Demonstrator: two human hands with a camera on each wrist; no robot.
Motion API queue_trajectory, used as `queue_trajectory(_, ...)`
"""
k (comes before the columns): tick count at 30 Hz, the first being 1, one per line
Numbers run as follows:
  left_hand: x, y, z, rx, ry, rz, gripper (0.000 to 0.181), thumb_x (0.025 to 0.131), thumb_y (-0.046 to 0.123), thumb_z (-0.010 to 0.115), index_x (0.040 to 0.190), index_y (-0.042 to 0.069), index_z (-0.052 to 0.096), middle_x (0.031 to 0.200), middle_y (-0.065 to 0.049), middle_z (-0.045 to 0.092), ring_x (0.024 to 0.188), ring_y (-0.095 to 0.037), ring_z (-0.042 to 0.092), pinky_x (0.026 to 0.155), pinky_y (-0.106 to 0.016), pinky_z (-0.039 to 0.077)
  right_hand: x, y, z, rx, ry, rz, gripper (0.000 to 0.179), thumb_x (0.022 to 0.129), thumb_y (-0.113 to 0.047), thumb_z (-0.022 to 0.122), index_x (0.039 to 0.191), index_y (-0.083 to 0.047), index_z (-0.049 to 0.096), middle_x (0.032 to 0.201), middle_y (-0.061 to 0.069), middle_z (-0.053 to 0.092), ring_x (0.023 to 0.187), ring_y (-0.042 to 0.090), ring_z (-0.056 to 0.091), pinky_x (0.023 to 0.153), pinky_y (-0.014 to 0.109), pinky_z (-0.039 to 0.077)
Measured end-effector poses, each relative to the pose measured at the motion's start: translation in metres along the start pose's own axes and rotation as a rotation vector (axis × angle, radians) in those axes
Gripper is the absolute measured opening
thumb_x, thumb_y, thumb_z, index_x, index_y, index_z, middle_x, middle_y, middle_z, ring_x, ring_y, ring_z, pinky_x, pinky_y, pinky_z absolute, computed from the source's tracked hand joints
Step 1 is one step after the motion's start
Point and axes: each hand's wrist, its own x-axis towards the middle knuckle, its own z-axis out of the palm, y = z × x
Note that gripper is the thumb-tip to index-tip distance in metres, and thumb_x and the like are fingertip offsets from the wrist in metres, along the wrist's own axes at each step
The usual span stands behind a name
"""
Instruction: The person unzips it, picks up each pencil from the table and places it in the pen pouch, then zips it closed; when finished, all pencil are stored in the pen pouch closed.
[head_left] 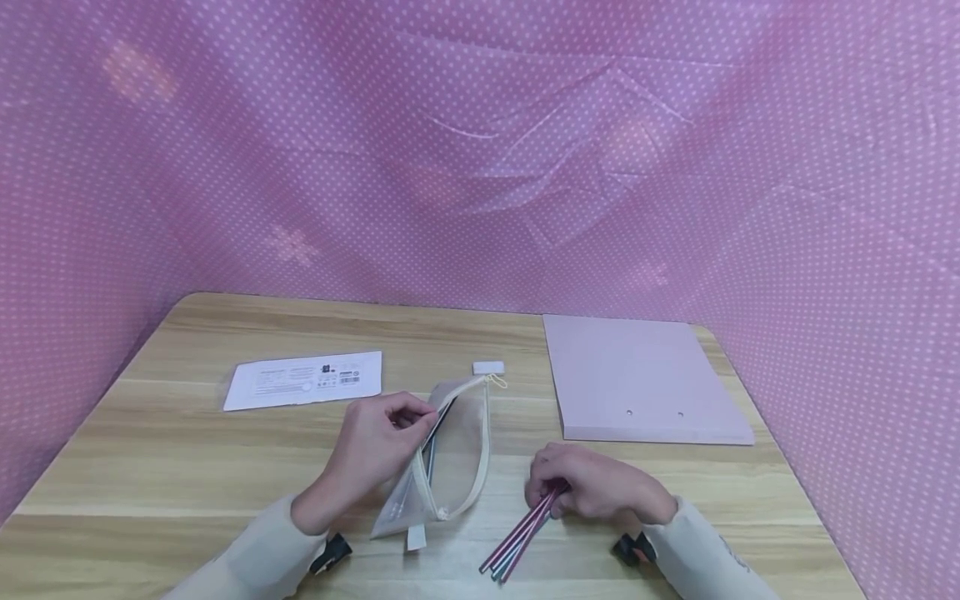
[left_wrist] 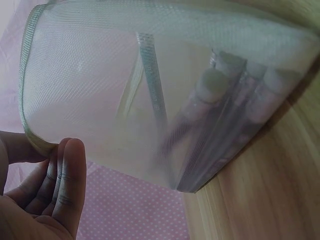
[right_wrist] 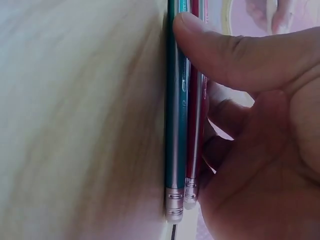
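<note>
From the head, a wooden table (head_left: 225, 467) shows. The left hand (head_left: 378, 442) pinches the edge of a see-through mesh pencil case (head_left: 459, 450), which sits in the middle near the front. Its zip mouth gapes open, and a dark pen (head_left: 438, 425) leans inside. The right hand (head_left: 592, 483) is just beside it, with fingers curled round a bunch of red and green pencils (head_left: 525, 537). I can't tell if the pencils touch the wood. Farther back are a white flat packet (head_left: 303, 381), a little white block (head_left: 488, 367) and a pink folder (head_left: 637, 375).

From the left wrist, finger and thumb nip the case's trim. The mesh looks soft, thin and light, so it may sag or fold. The firm edge by the zip seems the best bit to hold. Some sticks with pale round ends (left_wrist: 212, 85) lie in it.

From the right wrist, the thumb presses on the pencils, with the other fingers bent behind. They have metal bands (right_wrist: 174, 200) and rubber tips. They look stiff, light and smooth, so they could slide apart. Squeezing them all together round the middle should keep them neat.
</note>
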Motion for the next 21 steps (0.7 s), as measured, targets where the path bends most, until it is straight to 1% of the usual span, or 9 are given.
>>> queue_trajectory(8,0.0002,-0.0001,0.0002,-0.005,0.000,0.000,0.005,0.084,0.012,0.080,0.089,0.013,0.080,0.076,0.006,0.076,0.063,-0.004,0.062,0.060,-0.019,0.052,-0.0008,0.0064,0.0002,0.086,-0.005,0.087,0.027,0.081,-0.006,0.078,0.100,-0.025,0.076,0.097,-0.015,0.070,0.092,-0.002,0.058,0.082,0.018,0.052)
queue_trajectory(11,0.0001,-0.0004,0.0003,-0.010,-0.003,-0.005,0.005,0.084,0.012,0.079,0.089,0.014,0.080,0.076,0.006,0.076,0.063,-0.004,0.063,0.060,-0.019,0.052,-0.0007,0.0073,0.0004,0.102,0.014,0.091,0.026,0.082,-0.007,0.078,0.099,-0.026,0.077,0.098,-0.015,0.071,0.092,-0.002,0.060,0.081,0.018,0.053)
queue_trajectory(15,-0.0001,-0.0005,0.0004,-0.016,-0.006,-0.014,0.004,0.085,0.012,0.079,0.089,0.014,0.080,0.077,0.006,0.076,0.063,-0.005,0.063,0.060,-0.019,0.052,-0.0006,0.0076,0.0010,0.109,0.037,0.083,0.027,0.081,-0.003,0.077,0.097,-0.025,0.077,0.098,-0.015,0.072,0.093,-0.002,0.061,0.082,0.019,0.054)
queue_trajectory(21,-0.0003,0.0000,0.0002,-0.017,-0.007,-0.018,0.005,0.085,0.012,0.079,0.089,0.014,0.080,0.077,0.006,0.076,0.063,-0.005,0.063,0.059,-0.019,0.052,0.0002,0.0068,0.0010,0.121,0.042,0.106,0.028,0.081,-0.001,0.077,0.096,-0.025,0.078,0.096,-0.015,0.072,0.092,-0.002,0.060,0.082,0.019,0.053)
